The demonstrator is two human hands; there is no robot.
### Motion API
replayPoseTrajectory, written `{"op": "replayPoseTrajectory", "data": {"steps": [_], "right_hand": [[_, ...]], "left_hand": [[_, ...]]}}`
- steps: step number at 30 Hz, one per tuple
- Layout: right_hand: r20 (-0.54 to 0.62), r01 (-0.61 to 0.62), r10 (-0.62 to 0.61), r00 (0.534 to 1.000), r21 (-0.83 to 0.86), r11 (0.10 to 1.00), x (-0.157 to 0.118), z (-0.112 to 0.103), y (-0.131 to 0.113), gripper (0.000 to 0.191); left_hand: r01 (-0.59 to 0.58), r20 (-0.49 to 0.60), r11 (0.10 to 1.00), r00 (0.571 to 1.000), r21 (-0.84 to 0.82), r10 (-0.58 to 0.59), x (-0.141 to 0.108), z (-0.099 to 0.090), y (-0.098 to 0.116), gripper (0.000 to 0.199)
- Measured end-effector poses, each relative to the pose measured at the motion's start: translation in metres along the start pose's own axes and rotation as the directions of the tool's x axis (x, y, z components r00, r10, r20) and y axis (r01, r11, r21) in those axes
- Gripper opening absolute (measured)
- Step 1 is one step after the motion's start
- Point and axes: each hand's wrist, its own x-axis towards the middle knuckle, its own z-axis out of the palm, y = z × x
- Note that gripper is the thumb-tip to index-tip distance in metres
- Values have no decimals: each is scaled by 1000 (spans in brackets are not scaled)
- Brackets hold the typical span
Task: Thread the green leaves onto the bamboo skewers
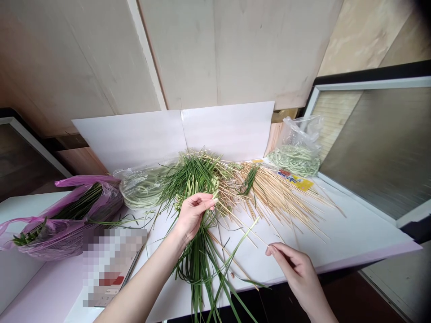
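A thin wooden skewer [240,220] spans the gap between my two hands. My left hand [195,214] pinches its upper left end, where a pale green piece shows at the fingertips. The thumb and index finger of my right hand [292,264] close on its lower right end. Long green leafy stalks [198,264] hang over the table's front edge below my left hand. Behind that hand lies a heap of green stalks [198,172]. To its right, many bare skewers [286,197] are fanned out, with a small green bundle [250,179] on them.
A purple bag [111,197] of green stalks lies at the left, beside a clear bag [143,186]. Another clear bag [296,157] with pale green strands stands back right, near a yellow wrapper [301,183]. A blurred flat device [114,269] lies front left on the white table [357,224].
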Motion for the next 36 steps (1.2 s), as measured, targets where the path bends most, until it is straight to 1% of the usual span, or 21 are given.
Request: {"op": "replayPoseTrajectory", "data": {"steps": [3,12,18,24,27,31,36], "right_hand": [[0,-1,1,1000,5,1000,0,1,-1,35],[73,20,-18,997,-23,1000,1,0,0,34],[44,33,-33,999,-21,999,0,0,0,33],[85,33,-30,996,-26,999,1,-1,3,32],[80,27,-25,996,-23,999,1,-2,5,32],[42,11,-10,999,-17,1000,1,-4,6,31],[56,16,-15,998,-20,1000,1,-4,5,31]], "left_hand": [[4,2,1000,1000,-3,-4,1,-1,-1,30],[32,3,999,999,-16,-32,1,-2,-3,24],[47,15,998,999,-30,-47,0,-1,-2,23],[100,72,994,993,-53,-96,-2,-1,-3,22],[114,68,989,992,-97,-107,-2,-2,-4,23],[132,53,983,991,-128,-126,-1,-2,-3,26],[147,92,981,986,-124,-137,-2,-3,-4,24]]}}
